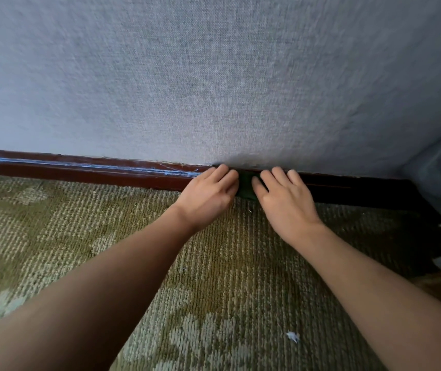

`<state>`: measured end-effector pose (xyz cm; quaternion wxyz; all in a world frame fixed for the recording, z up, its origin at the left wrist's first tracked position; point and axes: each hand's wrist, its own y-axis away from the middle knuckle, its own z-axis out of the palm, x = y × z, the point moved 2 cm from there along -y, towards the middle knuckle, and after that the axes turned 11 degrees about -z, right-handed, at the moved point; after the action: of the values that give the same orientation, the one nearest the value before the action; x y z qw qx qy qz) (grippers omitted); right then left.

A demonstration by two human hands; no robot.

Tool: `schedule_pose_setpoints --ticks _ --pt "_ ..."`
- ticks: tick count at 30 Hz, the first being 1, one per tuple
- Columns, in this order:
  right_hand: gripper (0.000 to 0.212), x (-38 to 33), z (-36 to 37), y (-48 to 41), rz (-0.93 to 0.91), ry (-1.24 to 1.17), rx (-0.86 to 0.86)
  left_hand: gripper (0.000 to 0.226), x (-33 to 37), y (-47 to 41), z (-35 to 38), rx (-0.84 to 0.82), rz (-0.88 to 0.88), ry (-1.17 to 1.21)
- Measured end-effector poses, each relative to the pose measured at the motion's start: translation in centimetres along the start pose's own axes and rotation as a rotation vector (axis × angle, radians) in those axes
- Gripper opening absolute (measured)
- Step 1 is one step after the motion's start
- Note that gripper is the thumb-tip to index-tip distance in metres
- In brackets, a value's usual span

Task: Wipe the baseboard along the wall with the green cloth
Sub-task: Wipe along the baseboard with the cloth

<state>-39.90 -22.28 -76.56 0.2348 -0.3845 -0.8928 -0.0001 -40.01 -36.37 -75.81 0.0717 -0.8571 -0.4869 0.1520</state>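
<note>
green cloth (246, 186) looks soft, light and limp. it will bunch or slip unless it is pressed flat, so the best hold is a palm and fingers spread over its folded pad, not a pinch at one corner. it is dark green and mostly hidden, showing only as a small patch against the face of the baseboard (80, 171), in the gap between the two sets of fingers.

left of the fingers, the glossy red-brown baseboard carries pale bluish streaks (133, 168) along its upper edge. the left hand (208, 195) has its fingers (223, 174) close together and slightly bent, pressing the cloth's left side with their tips at the board's top edge; its thumb is hidden. the right hand (286, 202) lays its fingers (280, 176) nearly straight and a little apart over the cloth's right side. right of the fingers the board runs darker, into shadow.
</note>
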Motion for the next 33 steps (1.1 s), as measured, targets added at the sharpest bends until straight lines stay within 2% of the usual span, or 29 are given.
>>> schedule_pose_setpoints --ticks 7,13,18,20,22,27,30,33 --pt "0.032 0.1 0.9 0.5 -0.018 -0.018 -0.008 0.039 0.4 -0.2 0.9 -0.05 -0.03 0.023" --pt "0.039 0.3 1.3 0.6 -0.001 -0.136 -0.022 0.036 0.4 -0.3 1.8 -0.063 -0.05 0.047" --pt "0.036 0.3 1.2 0.5 0.013 -0.19 -0.061 0.036 0.5 -0.4 1.6 -0.077 -0.052 0.048" --pt "0.036 0.2 0.8 0.3 0.042 -0.176 -0.077 0.032 0.6 -0.5 1.4 -0.087 -0.064 0.045" --pt "0.039 0.0 0.8 0.2 0.026 -0.22 -0.162 0.022 0.8 -0.5 1.0 -0.092 -0.061 0.04" --pt "0.04 -0.6 0.7 1.3 -0.028 -0.222 -0.244 0.042 1.4 0.7 0.6 -0.093 0.028 0.01" --pt "0.042 -0.8 0.3 1.9 -0.011 -0.107 -0.12 0.042 1.4 1.0 0.2 -0.079 0.049 0.007" --pt "0.031 0.0 0.2 1.3 -0.012 -0.048 0.014 0.038 0.9 0.3 0.0 -0.044 0.023 -0.033"
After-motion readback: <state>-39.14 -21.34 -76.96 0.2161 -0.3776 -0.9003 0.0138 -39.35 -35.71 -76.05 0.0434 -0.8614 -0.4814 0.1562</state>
